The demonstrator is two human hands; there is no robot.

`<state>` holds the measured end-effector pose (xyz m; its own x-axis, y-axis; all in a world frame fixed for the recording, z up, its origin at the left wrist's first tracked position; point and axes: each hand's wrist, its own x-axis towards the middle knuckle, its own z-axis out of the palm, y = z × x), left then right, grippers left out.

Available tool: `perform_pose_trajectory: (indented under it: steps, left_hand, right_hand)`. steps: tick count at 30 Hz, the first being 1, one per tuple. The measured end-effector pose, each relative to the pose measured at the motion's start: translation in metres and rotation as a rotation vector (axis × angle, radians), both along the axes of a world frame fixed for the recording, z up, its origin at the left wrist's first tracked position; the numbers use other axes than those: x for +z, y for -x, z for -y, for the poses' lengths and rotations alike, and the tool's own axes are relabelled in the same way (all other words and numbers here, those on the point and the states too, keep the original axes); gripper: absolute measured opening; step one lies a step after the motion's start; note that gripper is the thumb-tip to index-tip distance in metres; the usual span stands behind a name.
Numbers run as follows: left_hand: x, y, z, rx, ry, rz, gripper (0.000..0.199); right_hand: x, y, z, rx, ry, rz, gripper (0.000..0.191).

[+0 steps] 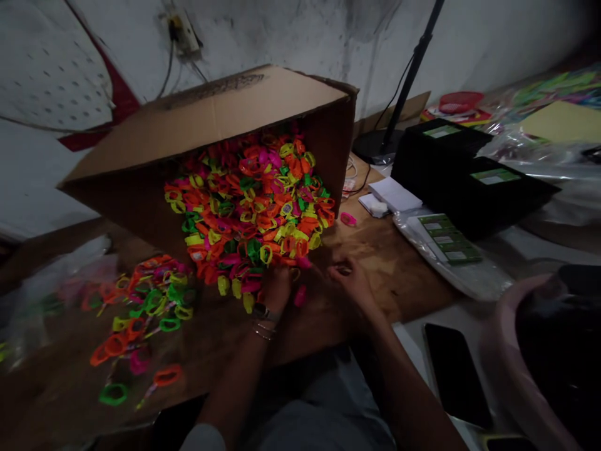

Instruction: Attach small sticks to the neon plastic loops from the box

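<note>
Pink plastic ring clip (300, 295) | on wooden table (404, 275), between hands | at 3 o'clock of left hand (276, 287), nearer it | right hand (350, 280) fingers pinched on something small, left's curled, grip unclear

Box (206, 119) lies tipped on the table (399, 275), just behind the hands, opening facing them. Rings (253, 200) spill from it down to the left hand (276, 287); right hand (350, 280) just beside. Second ring pile (145, 307) left of the hands. Stacked cases (464, 175) right and behind, phone (455, 373) right and nearer.
</note>
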<state>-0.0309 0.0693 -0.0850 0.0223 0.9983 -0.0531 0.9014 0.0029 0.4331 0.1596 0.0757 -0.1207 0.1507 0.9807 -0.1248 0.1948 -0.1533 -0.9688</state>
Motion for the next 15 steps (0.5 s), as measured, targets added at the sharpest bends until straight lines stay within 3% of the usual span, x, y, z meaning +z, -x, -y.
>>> perform_pose_trajectory:
  steps: [5, 8, 11, 15]
  left_hand:
    - [0.020, -0.005, 0.017, -0.050, -0.035, 0.199, 0.022]
    - [0.045, -0.004, 0.040, -0.173, -0.021, 0.499, 0.033]
    - [0.076, -0.006, 0.063, -0.254, 0.028, 0.741, 0.035]
    - [0.113, -0.012, 0.082, -0.136, 0.212, 0.816, 0.025]
  right_hand:
    - [0.022, 0.033, 0.056, 0.017, -0.071, -0.366, 0.052]
    - [0.051, 0.034, 0.080, 0.061, -0.124, -0.533, 0.039]
    - [0.079, 0.026, 0.095, 0.114, -0.172, -0.539, 0.028]
    - [0.096, 0.016, 0.102, 0.187, -0.244, -0.437, 0.023]
